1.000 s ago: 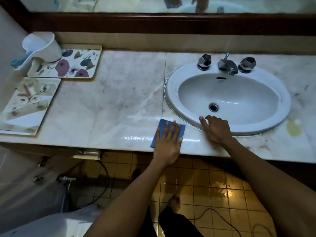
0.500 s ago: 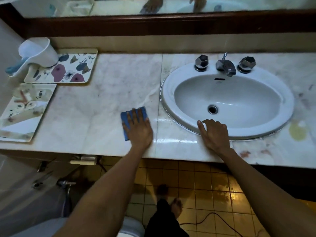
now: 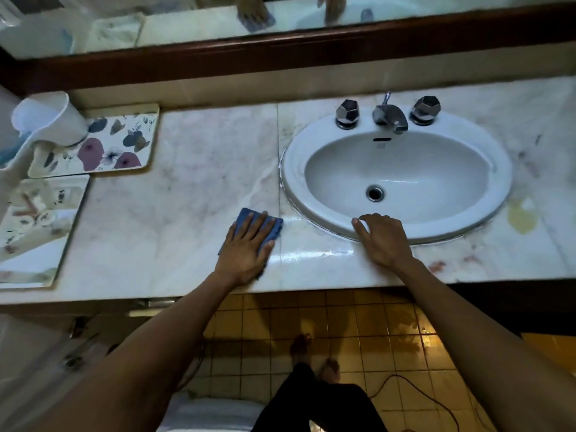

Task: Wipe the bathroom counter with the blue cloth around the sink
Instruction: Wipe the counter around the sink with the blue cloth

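The left hand (image 3: 246,249) lies flat with fingers spread on the blue cloth (image 3: 269,227), pressing it onto the marble counter (image 3: 187,188) just left of the sink (image 3: 498,169), near the counter's front edge. The cloth's corners show above and right of the fingers. The right hand (image 3: 381,240) rests palm down, fingers loosely curled, on the sink's near rim, holding nothing. A wet sheen lies on the marble between the 2 hands. At the far left, 2 floral trays (image 3: 124,145) sit side by side, a white cup (image 3: 46,120) lying on the rear one.
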`<state>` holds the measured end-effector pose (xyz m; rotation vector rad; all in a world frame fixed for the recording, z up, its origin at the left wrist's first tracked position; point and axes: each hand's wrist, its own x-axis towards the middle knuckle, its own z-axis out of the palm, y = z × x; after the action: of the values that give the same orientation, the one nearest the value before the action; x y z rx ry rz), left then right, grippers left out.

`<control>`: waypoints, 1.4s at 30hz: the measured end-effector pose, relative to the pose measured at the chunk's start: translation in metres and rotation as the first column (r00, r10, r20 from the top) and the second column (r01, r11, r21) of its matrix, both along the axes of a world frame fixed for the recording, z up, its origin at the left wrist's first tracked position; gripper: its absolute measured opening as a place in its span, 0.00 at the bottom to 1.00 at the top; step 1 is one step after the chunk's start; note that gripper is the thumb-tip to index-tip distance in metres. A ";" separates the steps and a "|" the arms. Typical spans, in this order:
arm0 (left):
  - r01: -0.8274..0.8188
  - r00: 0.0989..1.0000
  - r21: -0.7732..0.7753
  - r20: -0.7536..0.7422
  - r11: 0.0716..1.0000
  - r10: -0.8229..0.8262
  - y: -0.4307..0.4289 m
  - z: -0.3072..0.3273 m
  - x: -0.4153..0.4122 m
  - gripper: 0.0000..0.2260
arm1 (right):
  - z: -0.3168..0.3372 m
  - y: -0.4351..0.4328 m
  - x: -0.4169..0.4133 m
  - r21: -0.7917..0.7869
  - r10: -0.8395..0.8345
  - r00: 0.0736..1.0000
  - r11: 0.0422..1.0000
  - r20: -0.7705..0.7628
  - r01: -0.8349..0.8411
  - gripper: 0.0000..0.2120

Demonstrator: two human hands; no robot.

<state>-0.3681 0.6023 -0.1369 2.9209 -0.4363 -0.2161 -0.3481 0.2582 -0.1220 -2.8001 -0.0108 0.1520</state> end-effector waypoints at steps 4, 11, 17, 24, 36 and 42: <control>-0.323 0.946 -0.069 -0.003 0.944 0.324 -0.061 -0.008 -0.008 0.25 | 0.003 -0.018 -0.008 0.032 0.043 0.999 0.999 0.001 -0.043 0.31; -0.366 0.928 -0.111 0.037 0.924 0.371 -0.151 -0.013 -0.032 0.27 | -0.005 -0.062 -0.019 -0.060 0.040 0.998 0.998 0.058 -0.036 0.27; -0.448 0.892 -0.090 0.017 0.889 0.452 -0.206 -0.016 -0.053 0.28 | -0.002 -0.111 -0.024 -0.002 0.136 0.987 0.991 0.088 -0.136 0.23; -0.493 0.867 -0.148 0.001 0.858 0.498 -0.317 -0.015 -0.095 0.28 | 0.007 -0.201 -0.038 0.040 0.238 0.956 0.968 0.171 -0.248 0.19; -0.305 0.952 -0.163 -0.010 0.938 0.307 -0.472 -0.014 -0.109 0.27 | 0.024 -0.373 -0.076 0.201 -0.010 0.987 0.979 0.160 -0.023 0.17; -0.242 0.970 -0.172 -0.079 0.955 0.232 -0.531 -0.007 -0.090 0.26 | 0.026 -0.439 -0.101 0.197 -0.139 0.978 0.975 0.159 0.106 0.16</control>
<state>-0.4577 0.0714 -0.1439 2.7481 -0.0874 -0.2137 -0.4488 -0.1804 -0.0960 -2.6072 0.1017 -0.1151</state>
